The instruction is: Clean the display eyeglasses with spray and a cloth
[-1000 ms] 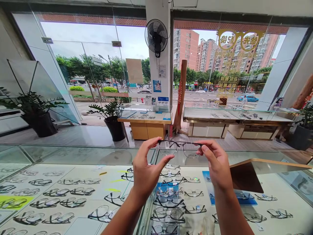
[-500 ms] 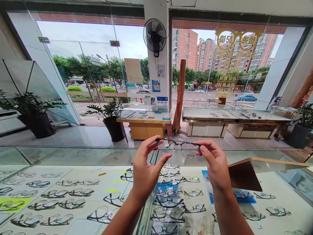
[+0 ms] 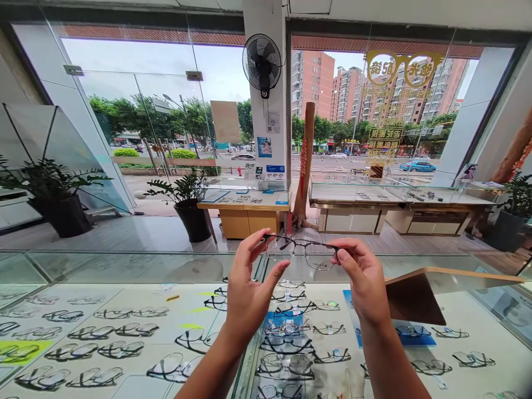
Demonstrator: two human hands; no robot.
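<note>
I hold a pair of dark-framed glasses [image 3: 305, 252] up in front of me above a glass display counter [image 3: 124, 266]. My left hand [image 3: 245, 291] pinches the frame's left end between thumb and fingers. At the right end, my right hand [image 3: 361, 282] grips it with thumb and forefinger. The lenses are clear and the frame tilts slightly, its left side higher. Under the counter glass lie rows of several other glasses [image 3: 286, 343].
A wooden panel [image 3: 419, 296] stands open at the counter's right. Beyond are two more display counters [image 3: 245, 202], potted plants [image 3: 189, 202], a white pillar with a wall fan [image 3: 263, 61], a wooden post [image 3: 306, 160] and shop windows facing a street.
The glasses have tilted slightly, the lenses tipping flatter, and both hands have shifted a little left with them.
</note>
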